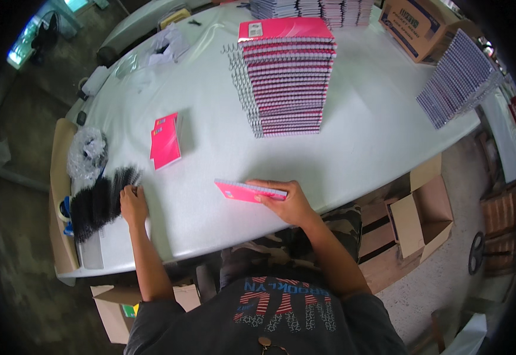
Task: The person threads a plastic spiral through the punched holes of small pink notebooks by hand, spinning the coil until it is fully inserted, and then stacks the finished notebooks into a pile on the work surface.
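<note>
My right hand (287,204) grips a small pink-covered notebook (241,190) by its right end, thumb on the cover, above the near part of the table. Its far long edge looks punched or notched. At the left, my left hand (132,206) has its fingers closed at the right end of a heap of black spiral binding coils (97,204); how many coils it pinches is hidden. Two overlapping pink notebooks (166,142) lie between the coils and a tall stack of pink spiral notebooks (287,83), whose wire ends stick out on its left side.
The table (210,231) has a pale plastic cover. Crumpled clear plastic (86,152) lies beyond the coils. Blue-grey spiral notebooks (459,80) stand at the right, near a closed cardboard box (415,26). Below the right table edge sits an open carton (426,219).
</note>
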Demonstrator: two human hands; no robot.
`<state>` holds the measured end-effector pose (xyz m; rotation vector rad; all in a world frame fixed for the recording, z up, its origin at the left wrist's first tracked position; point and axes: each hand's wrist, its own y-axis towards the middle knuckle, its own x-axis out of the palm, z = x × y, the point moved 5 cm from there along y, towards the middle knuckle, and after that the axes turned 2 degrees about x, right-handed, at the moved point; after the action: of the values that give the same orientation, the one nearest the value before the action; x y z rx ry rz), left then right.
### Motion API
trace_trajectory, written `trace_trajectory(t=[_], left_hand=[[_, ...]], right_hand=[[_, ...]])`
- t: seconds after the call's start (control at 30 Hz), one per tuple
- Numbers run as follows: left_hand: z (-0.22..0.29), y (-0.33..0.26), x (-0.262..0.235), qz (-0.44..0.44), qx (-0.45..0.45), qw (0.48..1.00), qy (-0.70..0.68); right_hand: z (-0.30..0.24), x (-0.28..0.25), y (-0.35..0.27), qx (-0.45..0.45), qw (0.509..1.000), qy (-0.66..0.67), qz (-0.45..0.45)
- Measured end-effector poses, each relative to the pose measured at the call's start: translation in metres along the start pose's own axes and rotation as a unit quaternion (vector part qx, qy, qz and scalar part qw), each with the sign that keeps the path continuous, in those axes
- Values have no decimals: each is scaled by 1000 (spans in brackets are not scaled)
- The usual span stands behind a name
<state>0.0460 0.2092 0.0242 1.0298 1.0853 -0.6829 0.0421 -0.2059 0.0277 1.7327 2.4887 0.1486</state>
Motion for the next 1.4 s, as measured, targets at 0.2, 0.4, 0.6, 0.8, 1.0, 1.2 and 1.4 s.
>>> trace_trajectory(t=[0.2, 0.4, 0.6, 0.8, 1.0, 1.2, 1.4], left_hand=[[3, 2, -12, 55, -83, 976, -192], [124, -31, -44, -233, 73, 844, -477], [174, -62, -63, -304, 207, 793, -487], [186, -60, -51, -327, 192, 789, -484], [181, -59, -47, -345, 162, 784, -490], [179, -55, -44, -322, 162, 798, -483], [183, -45, -50, -262, 234, 786, -508]], right_hand=[[-1, -1, -1, -51, 999, 15, -2], [3, -5, -3, -23, 999, 29, -33], [-1, 1, -2, -18, 1000, 2, -11], [2, -2, -1, -8, 1000, -6, 9], [4, -2, -1, -3, 1000, -7, 22], [3, -3, 0, -6, 1000, -5, 15], [2, -1, -1, -43, 999, -8, -18]])
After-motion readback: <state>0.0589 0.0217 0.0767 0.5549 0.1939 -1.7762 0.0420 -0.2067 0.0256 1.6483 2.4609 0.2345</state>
